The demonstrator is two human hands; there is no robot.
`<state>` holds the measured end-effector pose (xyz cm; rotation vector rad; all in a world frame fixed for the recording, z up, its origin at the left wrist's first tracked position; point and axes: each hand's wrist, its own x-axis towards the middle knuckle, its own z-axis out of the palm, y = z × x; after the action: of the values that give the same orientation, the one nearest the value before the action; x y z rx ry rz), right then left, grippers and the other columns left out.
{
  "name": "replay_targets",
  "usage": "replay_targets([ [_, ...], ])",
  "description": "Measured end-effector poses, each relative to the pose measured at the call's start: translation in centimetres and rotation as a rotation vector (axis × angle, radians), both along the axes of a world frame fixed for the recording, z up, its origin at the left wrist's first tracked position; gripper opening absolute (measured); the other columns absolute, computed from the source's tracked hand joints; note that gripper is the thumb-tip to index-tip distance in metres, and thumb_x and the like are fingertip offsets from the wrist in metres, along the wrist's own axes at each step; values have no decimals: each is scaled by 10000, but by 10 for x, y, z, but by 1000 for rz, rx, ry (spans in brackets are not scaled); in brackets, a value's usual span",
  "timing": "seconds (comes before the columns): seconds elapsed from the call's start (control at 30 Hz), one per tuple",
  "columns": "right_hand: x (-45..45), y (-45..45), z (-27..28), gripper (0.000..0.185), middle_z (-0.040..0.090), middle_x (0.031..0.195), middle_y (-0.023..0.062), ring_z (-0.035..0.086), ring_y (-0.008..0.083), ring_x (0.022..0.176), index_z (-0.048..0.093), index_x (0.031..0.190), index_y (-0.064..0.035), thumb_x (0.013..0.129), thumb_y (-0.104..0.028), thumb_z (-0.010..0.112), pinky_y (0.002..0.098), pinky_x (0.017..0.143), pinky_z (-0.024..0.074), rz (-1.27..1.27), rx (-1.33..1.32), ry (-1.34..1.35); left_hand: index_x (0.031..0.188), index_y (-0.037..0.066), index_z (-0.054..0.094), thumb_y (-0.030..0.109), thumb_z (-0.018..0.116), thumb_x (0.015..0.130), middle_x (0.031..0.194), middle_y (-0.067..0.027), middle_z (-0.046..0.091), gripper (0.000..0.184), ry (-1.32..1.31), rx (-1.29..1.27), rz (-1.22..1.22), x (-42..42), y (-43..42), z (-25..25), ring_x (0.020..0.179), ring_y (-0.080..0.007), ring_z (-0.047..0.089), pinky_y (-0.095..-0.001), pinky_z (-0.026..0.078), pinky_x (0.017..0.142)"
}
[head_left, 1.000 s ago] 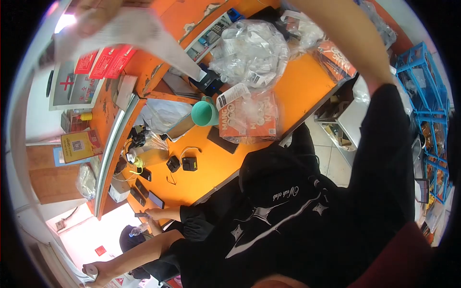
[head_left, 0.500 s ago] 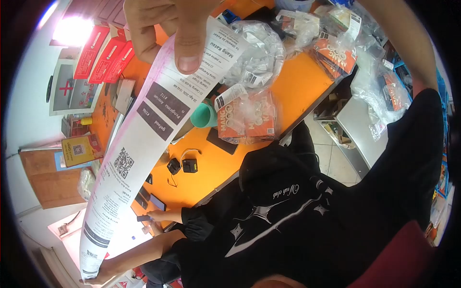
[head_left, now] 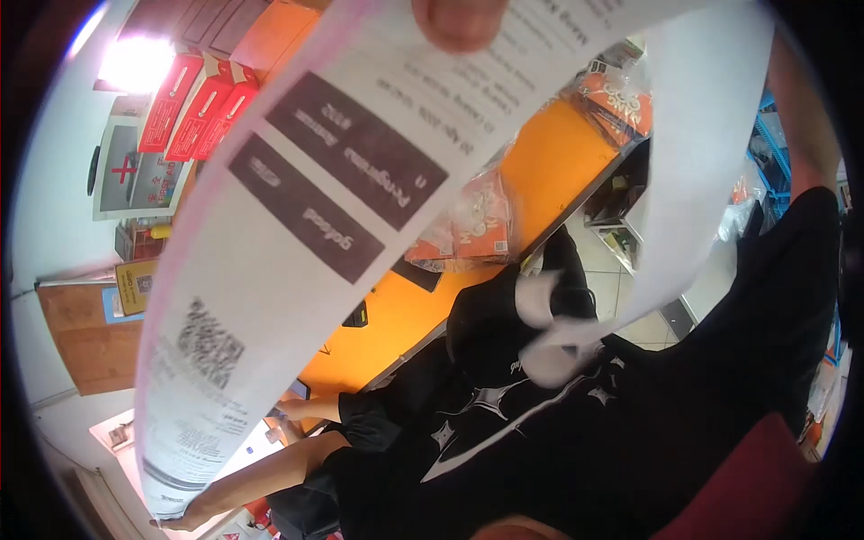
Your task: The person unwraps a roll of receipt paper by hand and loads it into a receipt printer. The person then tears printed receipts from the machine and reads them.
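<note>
A long printed receipt point(head_left: 297, 261) stretches diagonally across the head view, with dark print bars and a QR code. At the top, the thumb of my right hand point(head_left: 459, 20) presses on its upper part; the rest of that hand is out of frame. My left hand point(head_left: 184, 520) pinches the receipt's lower end at the bottom left. A second white paper strip point(head_left: 706, 135) hangs at the right and curls in front of my black shirt point(head_left: 576, 441). Whether it is joined to the receipt cannot be seen.
Behind the paper is an orange table point(head_left: 549, 162) with bagged orange boxes point(head_left: 481, 220) on it. Red boxes point(head_left: 202, 103) stand near a first aid case point(head_left: 135, 171). Another person's hand point(head_left: 292, 408) is at the table's left part.
The receipt's upper part has come nearer the camera, covering more of the table, and my right hand has moved up and right. A white paper strip has swung into view at the right.
</note>
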<state>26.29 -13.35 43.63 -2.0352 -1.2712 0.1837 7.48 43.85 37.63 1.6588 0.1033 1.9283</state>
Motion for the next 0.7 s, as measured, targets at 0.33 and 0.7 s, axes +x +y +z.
replay_targets([
  [0.33, 51, -52, -167, 428, 643, 1041, 105, 633, 230, 897, 621, 1166, -100, 819, -333, 716, 357, 815, 493, 45, -689, 347, 1041, 0, 617, 42, 707, 784, 969, -110, 657, 275, 270, -204, 58, -2, -32, -87, 858, -222, 634, -351, 520, 765],
  [0.7, 214, 96, -420, 251, 655, 885, 138, 634, 246, 841, 609, 1041, -39, 799, -103, 634, 349, 748, 494, -202, -19, 195, 936, 6, 646, 73, 598, 906, 895, -70, 673, 88, 1252, -918, -1216, 3, -314, -261, 834, -156, 637, -297, 502, 745],
])
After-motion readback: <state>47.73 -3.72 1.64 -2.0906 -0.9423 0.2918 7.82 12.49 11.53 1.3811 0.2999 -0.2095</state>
